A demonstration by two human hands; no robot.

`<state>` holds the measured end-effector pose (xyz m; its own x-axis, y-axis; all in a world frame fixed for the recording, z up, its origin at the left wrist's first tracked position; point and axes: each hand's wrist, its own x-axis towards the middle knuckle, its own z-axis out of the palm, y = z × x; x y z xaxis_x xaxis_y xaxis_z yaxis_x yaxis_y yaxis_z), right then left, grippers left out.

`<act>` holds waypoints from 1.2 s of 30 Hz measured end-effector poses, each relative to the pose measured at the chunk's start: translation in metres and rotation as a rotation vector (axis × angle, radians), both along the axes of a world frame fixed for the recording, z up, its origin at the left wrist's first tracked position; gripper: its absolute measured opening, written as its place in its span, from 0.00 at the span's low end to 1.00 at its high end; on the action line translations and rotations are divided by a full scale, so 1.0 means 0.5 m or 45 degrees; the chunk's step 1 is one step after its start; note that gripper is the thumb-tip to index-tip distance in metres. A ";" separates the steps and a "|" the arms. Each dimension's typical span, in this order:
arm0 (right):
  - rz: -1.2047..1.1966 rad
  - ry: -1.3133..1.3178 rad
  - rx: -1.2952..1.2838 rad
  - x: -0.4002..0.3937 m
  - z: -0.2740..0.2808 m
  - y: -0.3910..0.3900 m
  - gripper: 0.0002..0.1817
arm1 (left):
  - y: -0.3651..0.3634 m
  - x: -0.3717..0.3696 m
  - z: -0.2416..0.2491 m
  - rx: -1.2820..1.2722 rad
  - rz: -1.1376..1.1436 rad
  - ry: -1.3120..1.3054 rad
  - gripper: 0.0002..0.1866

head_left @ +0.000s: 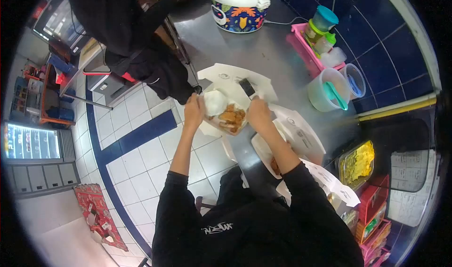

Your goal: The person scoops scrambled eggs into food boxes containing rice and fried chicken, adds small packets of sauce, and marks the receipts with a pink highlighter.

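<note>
An open white paper takeaway box (209,130) holds a mound of white rice (215,102) and brown fried food (231,118). My left hand (194,110) is closed on the box's left side, next to the rice. At the right side, my right hand (259,112) is curled closed on the box edge, its fingertips partly hidden. Just beyond these fingers, a small black rectangular item (246,87) lies against the raised lid (226,75); I cannot make out what it is. Under my right forearm sits a second open takeaway box (301,137) with food in it.
A flowered rice cooker (240,15) stands at the back of the steel counter (254,50). Plastic tubs (325,90) and a pink basket (301,45) line the tiled wall. A tray of yellow food (359,165) is at right. Another person (127,36) works at far left.
</note>
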<state>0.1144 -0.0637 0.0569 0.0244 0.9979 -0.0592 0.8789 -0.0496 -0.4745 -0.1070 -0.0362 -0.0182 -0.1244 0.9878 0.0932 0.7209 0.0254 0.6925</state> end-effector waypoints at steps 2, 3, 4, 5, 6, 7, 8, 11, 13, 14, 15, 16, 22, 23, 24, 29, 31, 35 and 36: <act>0.007 -0.010 0.041 0.000 -0.051 -0.002 0.08 | -0.008 0.014 0.023 -0.059 0.083 -0.102 0.17; 0.010 -0.016 0.061 -0.001 -0.062 -0.008 0.07 | -0.011 0.016 0.025 -0.089 0.123 -0.154 0.19; -0.028 -0.045 0.168 -0.003 -0.067 -0.015 0.09 | -0.008 0.015 0.000 0.018 0.171 -0.147 0.22; -0.058 0.004 0.165 -0.001 -0.077 -0.014 0.10 | -0.013 0.012 -0.010 0.008 0.199 -0.211 0.23; -0.091 0.053 0.166 0.003 -0.083 -0.011 0.11 | -0.019 0.014 -0.008 0.002 0.224 -0.275 0.25; -0.128 0.103 0.165 0.005 -0.090 -0.010 0.11 | -0.025 0.016 -0.005 -0.007 0.245 -0.338 0.26; -0.137 0.108 0.165 0.009 -0.096 -0.010 0.11 | -0.030 0.018 -0.005 -0.028 0.267 -0.381 0.27; -0.183 0.135 0.145 0.008 -0.060 0.002 0.10 | -0.038 0.024 -0.009 -0.075 0.315 -0.487 0.28; -0.239 0.166 0.094 0.009 -0.047 0.012 0.10 | -0.041 0.029 -0.016 -0.092 0.324 -0.529 0.29; -0.232 0.130 0.122 0.014 -0.056 0.021 0.09 | -0.041 0.031 -0.018 -0.112 0.333 -0.543 0.29; -0.225 0.093 0.151 0.017 -0.061 0.030 0.09 | -0.041 0.036 -0.008 -0.130 0.341 -0.559 0.30; -0.218 0.055 0.179 0.019 -0.065 0.033 0.08 | -0.042 0.038 -0.001 -0.149 0.350 -0.575 0.30; -0.252 -0.320 0.480 0.016 -0.065 0.038 0.06 | -0.043 0.033 -0.027 -0.180 0.436 -0.691 0.32; -0.247 -0.317 0.470 0.021 -0.072 0.041 0.06 | -0.045 0.033 -0.030 -0.193 0.431 -0.709 0.33; -0.239 -0.314 0.461 0.025 -0.075 0.044 0.06 | -0.047 0.032 -0.020 -0.205 0.428 -0.727 0.33; -0.219 0.075 0.301 0.035 -0.086 0.078 0.06 | -0.039 0.038 -0.023 -0.191 0.476 -0.694 0.33; -0.192 0.104 0.279 0.031 -0.075 0.084 0.06 | -0.039 0.041 -0.021 -0.237 0.456 -0.703 0.36; -0.263 0.081 0.119 0.017 -0.072 0.082 0.07 | -0.043 0.053 -0.015 -0.233 0.481 -0.835 0.34; -0.298 0.043 0.063 0.012 -0.074 0.074 0.07 | -0.043 0.053 -0.015 -0.246 0.472 -0.887 0.34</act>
